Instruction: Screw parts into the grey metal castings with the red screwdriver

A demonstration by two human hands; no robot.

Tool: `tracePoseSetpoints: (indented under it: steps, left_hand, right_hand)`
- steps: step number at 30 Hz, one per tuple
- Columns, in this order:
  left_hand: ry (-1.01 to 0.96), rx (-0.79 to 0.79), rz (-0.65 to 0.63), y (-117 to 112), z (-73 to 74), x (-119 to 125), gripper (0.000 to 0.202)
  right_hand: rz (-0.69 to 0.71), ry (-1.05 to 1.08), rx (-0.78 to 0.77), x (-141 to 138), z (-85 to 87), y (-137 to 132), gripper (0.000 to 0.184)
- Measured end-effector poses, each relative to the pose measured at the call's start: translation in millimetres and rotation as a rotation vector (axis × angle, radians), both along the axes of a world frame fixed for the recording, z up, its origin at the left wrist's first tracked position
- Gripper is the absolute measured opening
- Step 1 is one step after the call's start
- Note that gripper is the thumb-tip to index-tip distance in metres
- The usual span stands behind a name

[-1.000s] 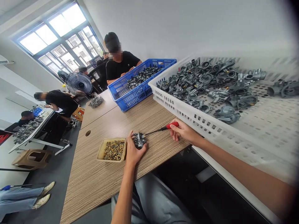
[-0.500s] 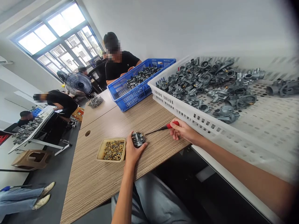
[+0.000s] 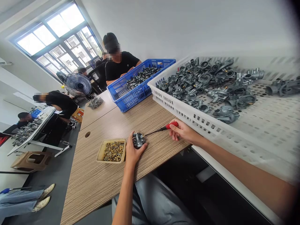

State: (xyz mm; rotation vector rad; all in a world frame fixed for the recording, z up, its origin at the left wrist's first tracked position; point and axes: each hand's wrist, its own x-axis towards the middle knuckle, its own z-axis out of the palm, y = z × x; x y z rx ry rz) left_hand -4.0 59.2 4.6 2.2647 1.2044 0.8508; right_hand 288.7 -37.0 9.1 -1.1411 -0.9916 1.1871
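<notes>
My left hand (image 3: 132, 152) grips a small grey metal carburettor part (image 3: 138, 139) and steadies it on the wooden table (image 3: 98, 178). My right hand (image 3: 183, 132) is closed round the red handle of a screwdriver (image 3: 161, 128), whose thin shaft points left with its tip at the part. Just left of my left hand lies a shallow beige tray of small brass pieces (image 3: 112, 151).
A white perforated crate (image 3: 211, 131) with several grey metal castings lies at the right. Behind it stands a blue crate (image 3: 131, 97) of similar parts, with a person in black (image 3: 118, 64) seated behind. A fan (image 3: 76, 85), other workers and a stool (image 3: 28, 159) are at left.
Nothing but a slight shift of the view; both hands keep their hold on the part and the screwdriver.
</notes>
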Motion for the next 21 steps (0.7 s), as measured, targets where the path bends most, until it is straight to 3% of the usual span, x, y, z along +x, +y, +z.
tracePoseSetpoints:
  steps: [21]
  left_hand:
    - [0.005,-0.019,0.013,-0.8,2.0,0.4,0.090]
  right_hand:
    - [0.023,0.036,0.043,3.5,-5.2,1.3,0.047]
